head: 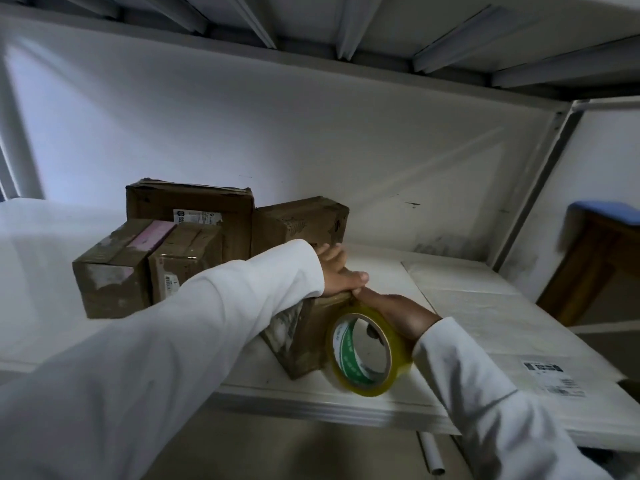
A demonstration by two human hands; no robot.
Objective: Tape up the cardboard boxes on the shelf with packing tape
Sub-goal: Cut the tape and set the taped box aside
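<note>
- My left hand [337, 271] lies on top of the near cardboard box [298, 336]; its fingers curl over the box's far top edge and the thumb lies along the near top edge, so they clamp the box.
- My right hand [394, 315] grips the roll of packing tape [362, 351]; its fingers wrap the roll's outer rim, and the fingertips meet my left thumb at the box's top corner.
- The roll stands on edge against the right face of the near cardboard box, with its open core facing me. The tape is yellowish, the core green and white.
- The near cardboard box sits at the front of the shelf [346, 407], tilted, one corner towards me.
- Both arms wear white sleeves [173, 341].
- Behind my left arm stand three more boxes: a box with a pink label [114, 268] at the left, a tall box [194, 209] behind it and a box [301, 220] at the right, touching the tall one.
- Flat white sheets [485, 313] lie on the shelf at the right, one bearing a printed label [550, 375].
</note>
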